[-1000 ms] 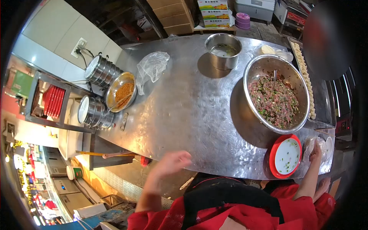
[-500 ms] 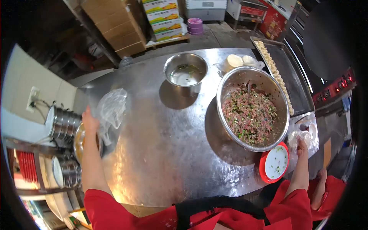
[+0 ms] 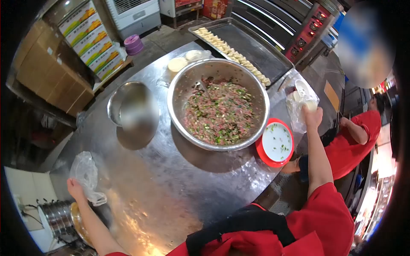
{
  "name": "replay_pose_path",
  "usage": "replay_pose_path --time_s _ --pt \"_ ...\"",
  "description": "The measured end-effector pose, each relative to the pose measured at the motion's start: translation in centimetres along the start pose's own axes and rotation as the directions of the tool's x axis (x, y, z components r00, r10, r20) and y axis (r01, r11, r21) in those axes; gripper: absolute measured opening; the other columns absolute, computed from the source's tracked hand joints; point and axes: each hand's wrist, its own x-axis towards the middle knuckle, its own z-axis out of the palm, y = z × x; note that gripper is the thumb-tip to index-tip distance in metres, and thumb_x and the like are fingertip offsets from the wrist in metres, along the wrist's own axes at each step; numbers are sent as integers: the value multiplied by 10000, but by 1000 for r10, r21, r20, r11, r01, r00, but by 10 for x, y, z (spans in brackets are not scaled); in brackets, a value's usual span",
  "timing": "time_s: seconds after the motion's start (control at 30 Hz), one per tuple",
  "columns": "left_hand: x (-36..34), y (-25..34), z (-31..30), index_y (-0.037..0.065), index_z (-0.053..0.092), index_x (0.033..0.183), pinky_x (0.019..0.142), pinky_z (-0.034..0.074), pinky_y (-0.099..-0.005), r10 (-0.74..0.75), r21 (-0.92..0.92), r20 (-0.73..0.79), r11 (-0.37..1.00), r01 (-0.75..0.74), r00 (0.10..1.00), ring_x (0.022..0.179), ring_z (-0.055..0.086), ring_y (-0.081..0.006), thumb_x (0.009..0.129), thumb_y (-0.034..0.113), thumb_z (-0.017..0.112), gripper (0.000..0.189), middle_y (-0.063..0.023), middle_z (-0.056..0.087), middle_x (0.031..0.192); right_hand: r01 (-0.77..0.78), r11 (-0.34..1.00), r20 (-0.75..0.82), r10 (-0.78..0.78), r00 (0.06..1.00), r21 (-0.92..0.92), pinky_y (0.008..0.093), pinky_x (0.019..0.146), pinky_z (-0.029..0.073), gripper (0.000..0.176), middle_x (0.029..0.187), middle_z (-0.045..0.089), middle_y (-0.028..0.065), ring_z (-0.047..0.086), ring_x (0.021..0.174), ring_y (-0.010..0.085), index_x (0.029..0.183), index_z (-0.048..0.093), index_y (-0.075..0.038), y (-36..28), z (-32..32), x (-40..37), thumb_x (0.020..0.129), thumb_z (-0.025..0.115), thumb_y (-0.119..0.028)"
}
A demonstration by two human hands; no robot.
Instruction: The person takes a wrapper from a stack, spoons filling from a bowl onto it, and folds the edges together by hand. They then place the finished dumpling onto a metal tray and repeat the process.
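My right hand (image 3: 314,117) is closed around a pale, round piece (image 3: 311,105) that looks like a stack of dough wrappers. It is over an open clear plastic bag (image 3: 297,121), with more pale pieces beside it. My left hand (image 3: 76,188), fingers curled, is at the table's left side against a crumpled clear bag (image 3: 85,173); what the fingers hold, if anything, is hidden. Between my hands a large steel bowl (image 3: 177,121) contains minced meat with chopped greens (image 3: 220,112) and a utensil handle (image 3: 203,85). Right of it sits a red-rimmed white dish (image 3: 276,143) with green bits.
A smaller steel pot (image 3: 117,104), partly blurred, stands on the metal table (image 3: 158,183). Pale dough rounds (image 3: 177,65) lie behind the large bowl. A black tray (image 3: 256,40) carries rows of dumplings (image 3: 232,53). A co-worker in red (image 3: 356,141) is at the right.
The view has swung to the right, shifting the table leftward. My right hand now shows the pale round piece above the bag. My left hand has come down beside the crumpled bag.
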Motion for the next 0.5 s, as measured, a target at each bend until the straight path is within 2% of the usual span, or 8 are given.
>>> replay_pose_path --time_s 0.03,0.1,0.27,0.3,0.33,0.37,0.47,0.5 --pt "-10 17 0 -18 559 1030 752 471 -340 13 -8 -3 1000 -13 1000 766 587 -230 893 136 514 212 -114 626 891 79 994 -107 -71 992 73 415 846 454 611 981 604 217 587 940 363 974 587 49 3 -10 2 590 783 -385" --pt "-36 49 -10 -5 545 939 728 444 -305 -196 -535 131 812 236 972 745 508 -157 931 178 496 189 -46 562 805 151 970 -204 -111 973 189 392 856 446 581 984 594 183 579 935 319 996 573 34 -1 -42 5 601 794 -331" --pt "-141 119 -29 27 561 906 721 433 -292 95 -437 -5 895 -87 995 773 489 -137 935 218 504 201 -1 539 801 83 793 55 -145 988 603 279 777 452 440 947 594 77 560 867 144 1021 583 13 -3 -126 17 700 762 -228" --pt "-155 93 -13 40 597 953 733 443 -286 -153 -609 309 726 319 939 804 510 -138 920 244 533 217 -15 579 854 -37 637 172 -152 973 770 275 768 449 370 947 592 65 559 851 135 1020 583 5 -14 -139 11 727 717 -177" --pt "-183 130 -26 63 601 1074 755 454 -295 -243 -625 254 698 351 936 856 538 -148 905 276 561 274 -28 603 968 -104 581 295 -244 924 808 281 783 454 389 972 594 76 570 873 148 1055 568 11 -19 -151 8 741 684 -189" --pt "-213 179 -52 69 555 1188 793 453 -319 -357 -694 457 430 578 815 909 552 -175 895 293 577 370 -38 589 1082 -192 534 416 -337 845 823 287 798 460 410 996 596 86 580 896 161 1089 554 18 -25 -156 3 756 650 -202" --pt "-262 218 -57 75 566 1124 585 450 -288 -243 -724 508 398 563 826 728 538 -136 912 303 558 311 -26 580 949 -405 403 571 -604 556 821 309 829 475 499 1048 598 116 596 959 194 1168 510 31 -67 -175 -56 759 598 -242" --pt "-273 220 -52 77 578 1087 522 431 -269 -145 -735 540 399 548 829 654 521 -112 920 309 547 287 -22 574 880 -465 385 603 -550 578 797 328 843 486 604 1100 588 144 600 998 225 1223 471 41 -67 -166 -79 731 601 -286"
